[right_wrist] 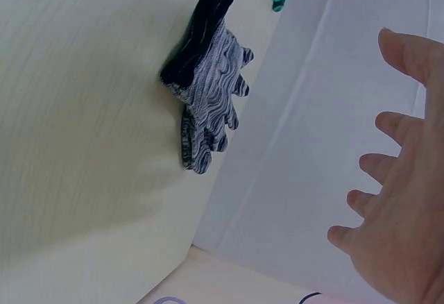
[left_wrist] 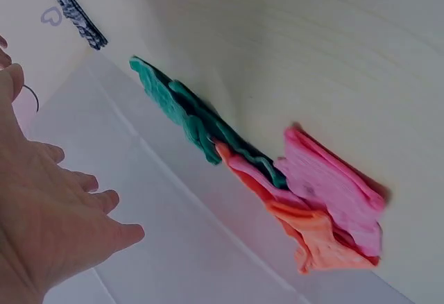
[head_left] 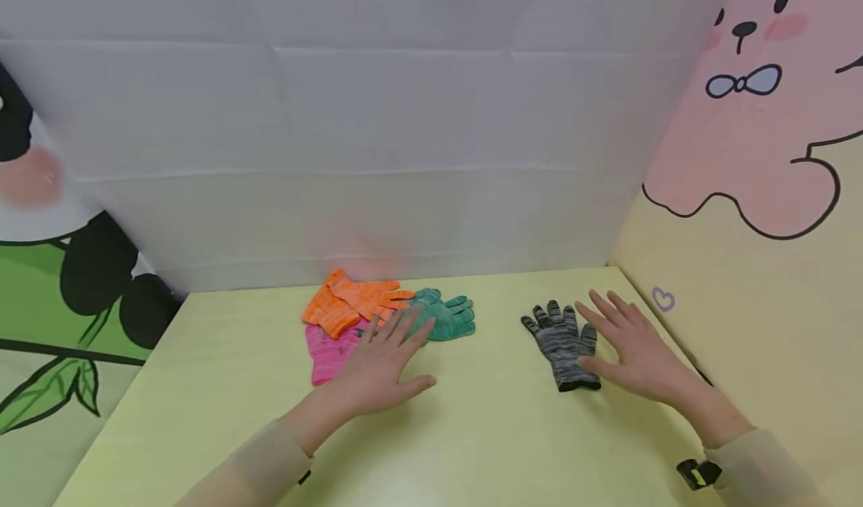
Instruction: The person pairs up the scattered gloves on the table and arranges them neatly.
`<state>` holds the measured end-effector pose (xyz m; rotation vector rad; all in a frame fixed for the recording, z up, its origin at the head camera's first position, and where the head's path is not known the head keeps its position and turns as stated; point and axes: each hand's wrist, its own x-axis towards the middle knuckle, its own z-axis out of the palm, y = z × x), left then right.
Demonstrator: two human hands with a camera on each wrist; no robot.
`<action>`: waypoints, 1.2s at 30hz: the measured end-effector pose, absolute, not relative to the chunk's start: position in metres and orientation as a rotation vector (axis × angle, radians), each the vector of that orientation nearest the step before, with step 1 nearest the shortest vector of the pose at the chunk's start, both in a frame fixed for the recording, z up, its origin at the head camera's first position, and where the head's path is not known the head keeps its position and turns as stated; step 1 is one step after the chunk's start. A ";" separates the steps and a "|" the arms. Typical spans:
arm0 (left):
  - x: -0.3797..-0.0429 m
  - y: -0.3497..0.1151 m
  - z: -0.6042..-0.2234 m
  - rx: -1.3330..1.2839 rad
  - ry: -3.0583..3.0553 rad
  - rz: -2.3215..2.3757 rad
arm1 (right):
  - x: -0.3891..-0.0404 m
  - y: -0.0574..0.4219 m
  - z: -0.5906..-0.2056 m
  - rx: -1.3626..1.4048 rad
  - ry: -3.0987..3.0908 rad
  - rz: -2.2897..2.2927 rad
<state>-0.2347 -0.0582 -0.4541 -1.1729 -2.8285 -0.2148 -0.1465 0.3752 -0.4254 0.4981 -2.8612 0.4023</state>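
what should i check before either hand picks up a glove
1. Left hand free: ok, holding nothing.
2. Right hand free: ok, holding nothing.
3. Black-and-grey knit glove clear of the other gloves: ok, lies apart.
4. Orange knit gloves separated from the pink knit glove: not ok, orange overlaps pink.
5. Second black-and-grey glove stacked beneath the top one: cannot tell.

Free passage runs across the tabletop (head_left: 499, 424) between the green gloves (head_left: 448, 320) and the gray glove (head_left: 562, 350), with orange gloves (head_left: 347, 301) and pink gloves (head_left: 323, 357) heaped left and a white backdrop (head_left: 431, 132) barring the rear.
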 end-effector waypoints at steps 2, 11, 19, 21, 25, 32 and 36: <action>-0.233 -0.074 -0.453 -1.116 -2.842 -0.233 | -0.149 0.367 -0.424 0.526 -2.845 0.409; -0.222 -0.115 -0.449 -0.969 -2.848 -0.295 | -0.166 0.328 -0.427 0.617 -2.852 0.432; -0.217 -0.129 -0.454 -0.922 -2.865 -0.326 | -0.183 0.294 -0.439 0.698 -2.868 0.400; -0.216 -0.131 -0.455 -0.917 -2.865 -0.313 | -0.187 0.286 -0.441 0.721 -2.872 0.410; -0.215 -0.130 -0.459 -0.922 -2.882 -0.317 | -0.194 0.278 -0.447 0.729 -2.884 0.424; -0.215 -0.124 -0.462 -0.914 -2.926 -0.313 | -0.211 0.258 -0.455 0.748 -2.864 0.385; -0.212 -0.122 -0.466 -0.917 -2.947 -0.307 | -0.221 0.241 -0.461 0.764 -2.866 0.375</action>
